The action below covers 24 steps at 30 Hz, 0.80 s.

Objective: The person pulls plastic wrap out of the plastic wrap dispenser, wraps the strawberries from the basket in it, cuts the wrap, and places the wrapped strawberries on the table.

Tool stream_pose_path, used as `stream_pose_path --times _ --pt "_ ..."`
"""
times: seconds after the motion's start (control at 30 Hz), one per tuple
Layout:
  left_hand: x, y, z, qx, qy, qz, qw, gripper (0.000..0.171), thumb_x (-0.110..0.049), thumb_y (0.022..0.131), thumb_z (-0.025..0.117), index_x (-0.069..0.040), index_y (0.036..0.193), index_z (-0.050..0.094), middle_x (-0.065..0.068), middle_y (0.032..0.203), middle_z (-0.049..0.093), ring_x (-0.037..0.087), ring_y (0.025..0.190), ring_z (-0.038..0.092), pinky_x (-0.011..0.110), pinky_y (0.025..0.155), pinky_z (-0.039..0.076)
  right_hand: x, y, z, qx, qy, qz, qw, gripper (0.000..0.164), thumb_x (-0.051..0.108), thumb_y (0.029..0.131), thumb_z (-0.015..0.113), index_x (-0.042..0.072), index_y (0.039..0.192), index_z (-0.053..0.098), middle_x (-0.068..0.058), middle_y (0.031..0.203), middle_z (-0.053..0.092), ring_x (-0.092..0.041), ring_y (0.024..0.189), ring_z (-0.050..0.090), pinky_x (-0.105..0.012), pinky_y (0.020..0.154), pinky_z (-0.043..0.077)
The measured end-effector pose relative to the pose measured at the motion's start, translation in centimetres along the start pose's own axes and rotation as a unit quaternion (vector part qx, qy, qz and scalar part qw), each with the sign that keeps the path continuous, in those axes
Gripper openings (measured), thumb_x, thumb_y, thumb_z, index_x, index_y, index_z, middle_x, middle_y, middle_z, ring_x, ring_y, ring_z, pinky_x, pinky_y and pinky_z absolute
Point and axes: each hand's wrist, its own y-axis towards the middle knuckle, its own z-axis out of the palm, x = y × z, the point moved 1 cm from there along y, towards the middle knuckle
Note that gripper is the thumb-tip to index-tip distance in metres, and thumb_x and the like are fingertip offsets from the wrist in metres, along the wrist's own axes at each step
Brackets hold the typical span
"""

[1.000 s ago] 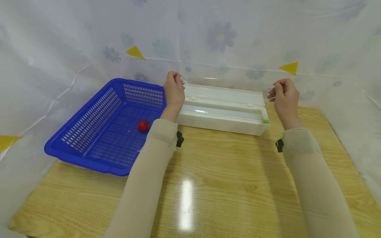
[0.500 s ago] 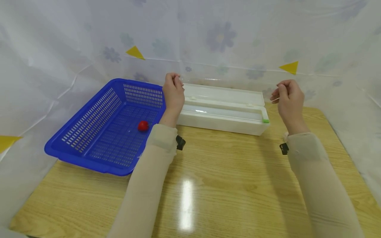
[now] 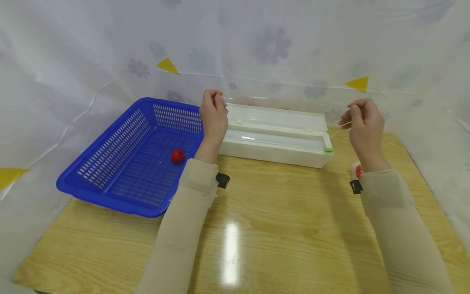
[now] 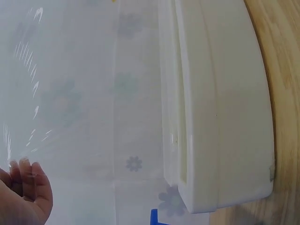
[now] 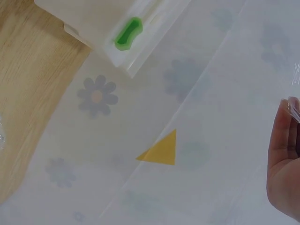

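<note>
Between my raised hands stretches a sheet of clear cling film (image 4: 32, 77), nearly invisible but for streaks of shine. My left hand (image 3: 214, 118) pinches its left corner between thumb and fingers. The right corner is gripped in my right hand (image 3: 366, 130), where a bunched strand shows at the fingertips. Behind and below the film stands a white cling film dispenser box (image 3: 275, 158), its lid (image 3: 279, 117) tipped back. At the box's right end sits a green slide cutter (image 3: 328, 150).
A blue slotted basket (image 3: 106, 208) stands at the left, holding a small round red fruit (image 3: 177, 155) with a thin stem. Beside my right wrist lies a red thing wrapped in clear film (image 3: 356, 168), partly hidden. A flowered curtain (image 3: 271, 45) hangs behind the table.
My right hand has moved right and slightly down, away from the left, widening the gap between them. My left hand stays almost in place. The wrapped red thing has come into view.
</note>
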Motion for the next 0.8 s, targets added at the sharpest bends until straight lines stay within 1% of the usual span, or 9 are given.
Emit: stream_pose_path --times 0.13,0.3,0.47,0.57,0.63,0.7,0.8 --pt "-0.5 -0.2 -0.2 -0.003 -0.005 0.003 1.0 0.019 -0.007 0.1 0.036 0.004 0.103 0.052 0.002 0.073 0.049 0.006 0.061 0.047 0.016 0.058 0.044 -0.1 -0.1 -0.4 -0.003 -0.005 -0.011 1.0 0.014 0.016 0.099 0.042 0.021 0.09 0.052 0.01 0.069 0.054 0.002 0.058 0.056 -0.01 0.057 0.048" --pt "-1.2 -0.5 -0.6 0.004 -0.013 -0.004 0.9999 0.019 -0.008 0.1 0.036 0.003 0.102 0.052 0.001 0.072 0.048 0.006 0.06 0.047 0.017 0.058 0.044 -0.2 -0.2 -0.8 -0.003 -0.009 -0.028 1.0 0.014 0.017 0.098 0.043 0.023 0.09 0.052 0.012 0.07 0.055 0.003 0.058 0.057 -0.01 0.057 0.048" --pt "-1.8 -1.1 -1.6 0.03 -0.009 -0.006 0.9995 0.019 -0.009 0.1 0.035 0.003 0.101 0.05 0.003 0.075 0.05 0.009 0.063 0.05 0.019 0.061 0.046 0.4 -0.9 -1.2 0.002 -0.017 -0.035 0.999 0.013 0.017 0.098 0.044 0.022 0.09 0.052 0.012 0.07 0.057 0.003 0.059 0.058 -0.009 0.057 0.049" --pt "-2.3 -1.6 -2.1 0.035 -0.001 -0.001 0.9994 0.019 -0.008 0.1 0.035 0.004 0.101 0.05 0.006 0.077 0.053 0.01 0.065 0.051 0.021 0.063 0.047 0.8 -1.2 -1.5 0.011 -0.018 -0.041 0.999 0.012 0.017 0.098 0.043 0.021 0.091 0.052 0.01 0.072 0.057 0.002 0.06 0.058 -0.009 0.059 0.049" --pt "-2.7 -1.9 -2.5 0.037 0.005 -0.004 0.9993 0.019 -0.008 0.1 0.035 0.004 0.101 0.05 0.008 0.079 0.055 0.012 0.066 0.052 0.022 0.065 0.048 1.0 -1.5 -1.7 0.019 -0.021 -0.049 0.998 0.012 0.018 0.099 0.042 0.021 0.092 0.051 0.01 0.073 0.057 0.001 0.061 0.058 -0.009 0.06 0.049" --pt "-2.9 -2.2 -2.8 0.043 0.009 -0.007 0.999 0.018 -0.008 0.1 0.034 0.003 0.101 0.049 0.01 0.083 0.057 0.015 0.07 0.054 0.024 0.067 0.049 1.2 -1.8 -1.9 0.026 -0.022 -0.053 0.998 0.012 0.017 0.098 0.043 0.02 0.091 0.051 0.01 0.073 0.057 0.001 0.062 0.059 -0.009 0.062 0.049" --pt "-3.2 -2.7 -3.4 0.065 0.022 -0.012 0.9976 0.018 -0.008 0.1 0.032 0.002 0.101 0.047 0.014 0.092 0.059 0.023 0.077 0.058 0.027 0.07 0.048 1.4 -2.4 -2.4 0.042 -0.029 -0.058 0.997 0.012 0.016 0.098 0.043 0.018 0.091 0.052 0.01 0.074 0.058 0.0 0.064 0.059 -0.009 0.065 0.049"
